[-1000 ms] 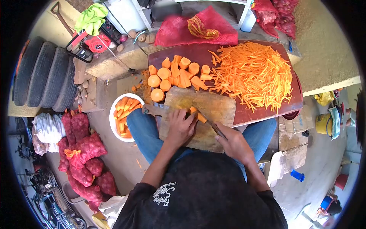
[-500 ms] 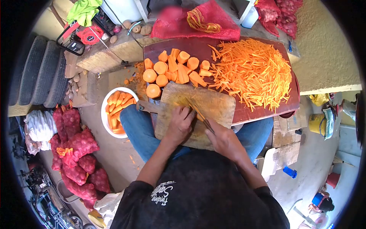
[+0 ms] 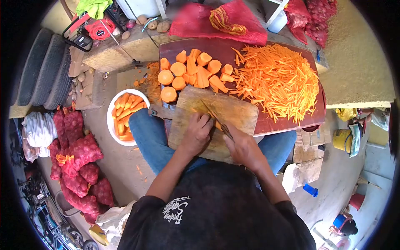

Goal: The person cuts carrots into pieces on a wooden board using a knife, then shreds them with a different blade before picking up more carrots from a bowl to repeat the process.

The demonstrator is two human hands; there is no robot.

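On a wooden cutting board (image 3: 239,112) with a handle, my left hand (image 3: 196,134) presses curled fingers on a piece of carrot (image 3: 218,125), which they mostly hide. My right hand (image 3: 245,149) grips a knife (image 3: 216,115), its blade lying just right of the left fingertips, beside the carrot. Beyond the board, peeled carrot chunks (image 3: 178,68) stand and lie on the dark red tabletop (image 3: 246,75). To their right rises a large heap of carrot sticks (image 3: 277,81).
A white basin (image 3: 111,125) of peeled carrots stands on the floor by my left knee. Red mesh sacks (image 3: 83,166) of onions lie further left, below stacked tyres (image 3: 37,68). A red mesh bag (image 3: 221,23) lies past the table. Another person (image 3: 346,225) is far off at lower right.
The view has shifted slightly. The knife still lies against the left fingertips, its blade at a slightly different angle. Both hands keep their hold over the board.
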